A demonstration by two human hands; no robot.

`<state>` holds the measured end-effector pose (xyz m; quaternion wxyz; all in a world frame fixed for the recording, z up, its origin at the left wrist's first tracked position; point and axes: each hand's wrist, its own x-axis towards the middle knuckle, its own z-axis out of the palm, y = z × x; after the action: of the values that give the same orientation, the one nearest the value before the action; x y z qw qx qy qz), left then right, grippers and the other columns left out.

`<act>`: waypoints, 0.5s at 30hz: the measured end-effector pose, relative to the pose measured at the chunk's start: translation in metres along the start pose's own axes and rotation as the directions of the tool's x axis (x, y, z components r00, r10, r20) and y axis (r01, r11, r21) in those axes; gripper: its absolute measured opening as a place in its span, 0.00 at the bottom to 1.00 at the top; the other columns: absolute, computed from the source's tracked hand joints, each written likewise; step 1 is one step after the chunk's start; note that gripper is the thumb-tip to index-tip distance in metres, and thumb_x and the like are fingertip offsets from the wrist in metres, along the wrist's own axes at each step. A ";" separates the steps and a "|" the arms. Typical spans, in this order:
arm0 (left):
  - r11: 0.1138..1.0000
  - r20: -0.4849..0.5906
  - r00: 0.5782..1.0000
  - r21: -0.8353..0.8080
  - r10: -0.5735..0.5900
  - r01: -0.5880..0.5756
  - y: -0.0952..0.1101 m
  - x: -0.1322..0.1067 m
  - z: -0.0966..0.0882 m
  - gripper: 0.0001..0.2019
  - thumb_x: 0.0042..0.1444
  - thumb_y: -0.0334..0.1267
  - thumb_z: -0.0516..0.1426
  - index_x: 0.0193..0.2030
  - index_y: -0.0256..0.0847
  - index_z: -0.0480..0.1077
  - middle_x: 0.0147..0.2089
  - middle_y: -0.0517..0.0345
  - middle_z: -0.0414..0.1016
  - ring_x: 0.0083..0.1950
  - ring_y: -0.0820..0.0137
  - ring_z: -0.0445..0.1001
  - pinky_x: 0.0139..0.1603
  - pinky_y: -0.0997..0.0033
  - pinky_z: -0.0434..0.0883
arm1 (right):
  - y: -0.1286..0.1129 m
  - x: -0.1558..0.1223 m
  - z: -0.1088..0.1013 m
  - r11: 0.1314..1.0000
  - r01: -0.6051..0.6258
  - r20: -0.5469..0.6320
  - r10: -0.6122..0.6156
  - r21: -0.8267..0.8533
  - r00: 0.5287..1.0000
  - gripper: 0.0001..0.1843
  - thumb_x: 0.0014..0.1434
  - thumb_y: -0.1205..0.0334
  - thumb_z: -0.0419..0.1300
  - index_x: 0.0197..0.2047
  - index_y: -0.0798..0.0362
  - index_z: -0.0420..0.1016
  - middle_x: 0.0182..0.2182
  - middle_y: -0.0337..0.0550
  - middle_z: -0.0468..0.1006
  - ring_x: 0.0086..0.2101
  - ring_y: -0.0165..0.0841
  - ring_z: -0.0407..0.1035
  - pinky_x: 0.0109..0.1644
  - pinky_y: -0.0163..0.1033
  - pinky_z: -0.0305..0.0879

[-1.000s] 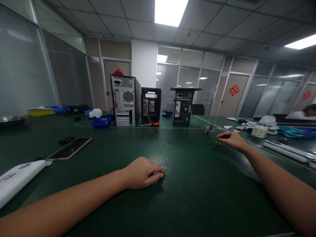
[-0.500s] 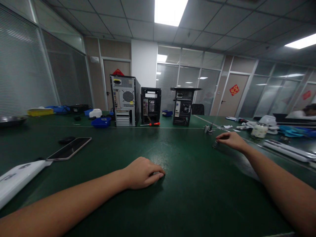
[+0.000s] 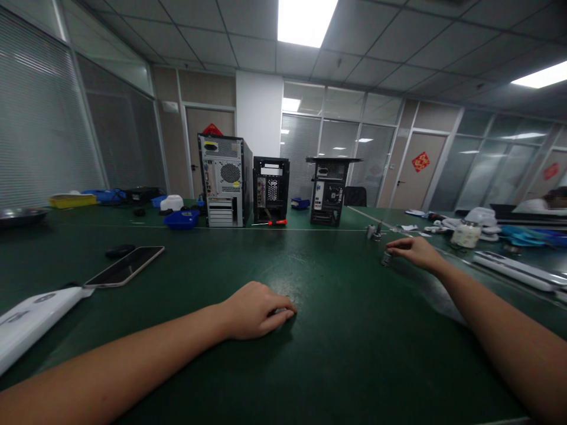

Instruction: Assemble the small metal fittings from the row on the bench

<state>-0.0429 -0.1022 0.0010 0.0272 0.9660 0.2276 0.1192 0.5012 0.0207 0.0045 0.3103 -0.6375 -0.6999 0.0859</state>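
My right hand (image 3: pixel 416 252) pinches the top of a small silver metal cylinder (image 3: pixel 386 258), which stands upright at the table surface. Just beyond it is a little cluster of similar small metal parts (image 3: pixel 374 232), too small to name exactly. My left hand (image 3: pixel 254 311) lies on the green table (image 3: pixel 336 330) in the middle, with its fingers curled toward the thumb. A sliver of something greyish shows between that thumb and forefinger, but its kind is hidden.
Three computer cases (image 3: pixel 224 183) stand at the back, with a red-handled screwdriver (image 3: pixel 277 222) before them. A phone (image 3: pixel 128 267) and a white device (image 3: pixel 35 321) lie at left. To the right are a jar (image 3: pixel 466 234), a long white object (image 3: pixel 518 268) and a person (image 3: pixel 540 203) further off.
The metal cylinder, blurred before, now shows sharply beneath my right fingertips. My right hand has shifted very slightly left; my left hand stays where it was.
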 end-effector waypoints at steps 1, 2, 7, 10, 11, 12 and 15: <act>1.000 0.002 1.000 0.000 -0.003 0.003 0.000 0.000 0.000 0.15 0.72 0.41 0.50 0.55 0.44 0.76 0.37 0.59 0.82 0.35 0.68 0.80 0.38 0.72 0.69 | 0.000 0.000 0.000 1.000 -0.001 0.001 0.001 0.004 1.000 0.22 0.52 0.49 0.67 0.47 0.53 0.85 0.45 0.49 0.85 0.47 0.48 0.78 0.58 0.49 0.68; 1.000 0.003 1.000 0.000 -0.005 0.005 0.001 0.000 0.000 0.16 0.72 0.41 0.50 0.55 0.44 0.76 0.36 0.58 0.82 0.35 0.68 0.80 0.38 0.72 0.69 | 0.000 0.000 0.000 1.000 -0.001 0.002 0.001 0.010 1.000 0.22 0.52 0.49 0.67 0.47 0.53 0.85 0.45 0.50 0.85 0.48 0.48 0.78 0.58 0.49 0.68; 1.000 0.006 1.000 0.000 -0.007 0.007 0.001 0.000 0.000 0.16 0.72 0.41 0.50 0.56 0.43 0.77 0.36 0.58 0.82 0.35 0.68 0.79 0.38 0.71 0.69 | -0.001 0.000 -0.001 1.000 0.002 -0.004 -0.002 0.022 1.000 0.21 0.51 0.49 0.68 0.45 0.50 0.85 0.45 0.47 0.85 0.47 0.48 0.78 0.59 0.51 0.68; 1.000 0.008 1.000 0.001 -0.008 0.008 0.001 0.000 0.000 0.16 0.72 0.41 0.50 0.55 0.43 0.77 0.36 0.58 0.82 0.34 0.68 0.79 0.37 0.71 0.69 | -0.001 0.000 -0.002 1.000 -0.010 0.003 0.010 0.006 1.000 0.20 0.51 0.48 0.68 0.44 0.48 0.86 0.43 0.46 0.86 0.45 0.47 0.79 0.57 0.51 0.70; 1.000 0.009 1.000 0.002 -0.007 0.007 0.001 0.000 0.000 0.16 0.72 0.41 0.50 0.55 0.43 0.77 0.36 0.59 0.82 0.34 0.68 0.79 0.37 0.71 0.69 | -0.001 -0.001 -0.002 1.000 -0.015 0.000 0.015 0.004 1.000 0.20 0.51 0.48 0.68 0.44 0.48 0.86 0.43 0.46 0.86 0.45 0.47 0.79 0.56 0.51 0.70; 1.000 0.008 1.000 0.004 -0.007 0.007 0.000 0.000 0.000 0.16 0.72 0.41 0.50 0.55 0.43 0.77 0.36 0.59 0.82 0.34 0.68 0.79 0.37 0.71 0.69 | -0.001 -0.001 -0.002 1.000 -0.018 -0.003 0.018 0.006 1.000 0.19 0.51 0.47 0.68 0.43 0.48 0.86 0.42 0.46 0.86 0.44 0.47 0.79 0.56 0.51 0.70; 1.000 -0.004 1.000 0.013 -0.001 0.001 -0.001 0.000 0.001 0.15 0.71 0.41 0.51 0.55 0.44 0.77 0.36 0.59 0.83 0.34 0.68 0.80 0.37 0.71 0.68 | -0.001 -0.001 -0.001 1.000 -0.016 -0.012 0.016 0.026 1.000 0.18 0.51 0.47 0.69 0.41 0.49 0.86 0.40 0.46 0.86 0.42 0.47 0.80 0.54 0.50 0.71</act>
<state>-0.0427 -0.1017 -0.0004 0.0205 0.9658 0.2290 0.1196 0.5007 0.0190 0.0054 0.3218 -0.6396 -0.6918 0.0935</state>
